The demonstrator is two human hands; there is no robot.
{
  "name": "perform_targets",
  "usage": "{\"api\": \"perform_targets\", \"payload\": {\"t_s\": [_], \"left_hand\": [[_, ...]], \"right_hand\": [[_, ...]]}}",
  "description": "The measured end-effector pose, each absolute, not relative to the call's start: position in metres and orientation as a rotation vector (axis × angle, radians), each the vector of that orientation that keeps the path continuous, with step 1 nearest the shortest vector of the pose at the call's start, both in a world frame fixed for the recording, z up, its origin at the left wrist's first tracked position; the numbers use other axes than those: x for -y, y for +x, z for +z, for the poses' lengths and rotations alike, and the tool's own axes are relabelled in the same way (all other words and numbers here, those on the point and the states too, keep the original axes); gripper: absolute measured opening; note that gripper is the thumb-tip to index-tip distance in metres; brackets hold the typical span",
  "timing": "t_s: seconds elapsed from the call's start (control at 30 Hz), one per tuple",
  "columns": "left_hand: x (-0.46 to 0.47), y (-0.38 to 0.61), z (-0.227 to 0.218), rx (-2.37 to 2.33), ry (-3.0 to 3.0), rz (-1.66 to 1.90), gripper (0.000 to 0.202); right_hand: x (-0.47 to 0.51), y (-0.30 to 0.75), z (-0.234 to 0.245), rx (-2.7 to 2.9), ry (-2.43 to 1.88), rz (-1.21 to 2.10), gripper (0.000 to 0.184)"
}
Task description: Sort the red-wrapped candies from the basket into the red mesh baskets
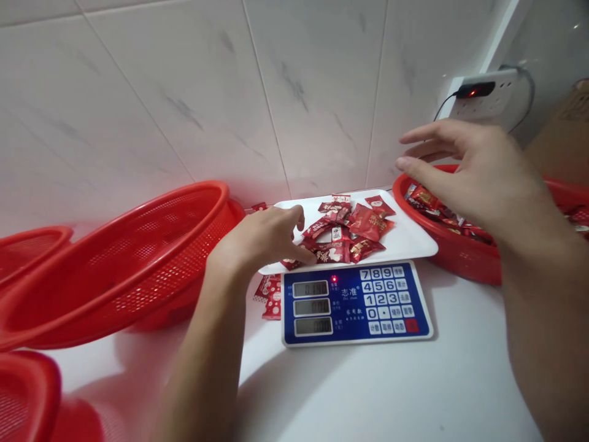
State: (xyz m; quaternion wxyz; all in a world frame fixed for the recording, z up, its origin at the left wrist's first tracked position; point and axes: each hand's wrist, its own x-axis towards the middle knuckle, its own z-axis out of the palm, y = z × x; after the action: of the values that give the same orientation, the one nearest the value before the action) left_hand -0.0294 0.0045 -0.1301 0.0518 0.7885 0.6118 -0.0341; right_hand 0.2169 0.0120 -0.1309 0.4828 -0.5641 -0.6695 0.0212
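Note:
Small red wrapped candies [368, 222] lie in a loose pile on the white tray [411, 239] of a digital scale [354, 304] with a blue keypad panel. At the tray's left side, my left hand [262, 236] reaches over the pile, its thumb and fingers curved but apart. The thumb lies against the nearest packets, and I see nothing gripped. Raised to the right is my right hand [464, 162], fingers stretched and thumb apart, holding nothing. Below it stands a red basket [464, 261] with more wrapped packets, partly hidden by the hand and forearm.
Large red perforated baskets [184, 270] crowd the left side. Red packets with white dots [272, 302] lie beside the scale, on the white table [368, 393]. A tiled wall [322, 92] rises behind. At the right, a power strip [488, 98] holds a black plug with a cable.

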Motion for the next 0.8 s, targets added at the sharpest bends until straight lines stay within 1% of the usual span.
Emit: {"api": "perform_targets", "payload": {"t_s": [0.13,0.2,0.27,0.37,0.4,0.47,0.6,0.8], "left_hand": [[-0.007,-0.032,-0.132,-1.868,2.399,-0.188,0.035],[-0.003,-0.036,-0.128,-1.921,2.407,-0.058,0.031],[0.005,-0.040,-0.121,-1.920,2.459,0.261,0.029],[0.026,-0.036,-0.108,-1.674,2.536,0.865,0.029],[0.034,-0.033,-0.104,-1.589,2.556,1.000,0.031],[0.048,-0.024,-0.096,-1.471,2.605,1.155,0.035],[0.060,-0.015,-0.091,-1.405,2.656,1.182,0.036],[0.055,-0.020,-0.095,-1.530,2.616,1.139,0.033]], "right_hand": [[-0.010,0.214,-0.132,1.663,-1.344,0.041,0.029],[-0.010,0.214,-0.132,1.663,-1.336,0.041,0.028],[-0.010,0.216,-0.133,1.650,-1.334,0.039,0.029],[-0.011,0.220,-0.133,1.638,-1.320,-0.013,0.028],[-0.011,0.220,-0.133,1.635,-1.315,-0.034,0.026],[-0.010,0.220,-0.133,1.637,-1.301,-0.059,0.024],[-0.004,0.217,-0.130,1.641,-1.331,-0.026,0.025],[-0.005,0.215,-0.128,1.637,-1.333,-0.041,0.025]]}}
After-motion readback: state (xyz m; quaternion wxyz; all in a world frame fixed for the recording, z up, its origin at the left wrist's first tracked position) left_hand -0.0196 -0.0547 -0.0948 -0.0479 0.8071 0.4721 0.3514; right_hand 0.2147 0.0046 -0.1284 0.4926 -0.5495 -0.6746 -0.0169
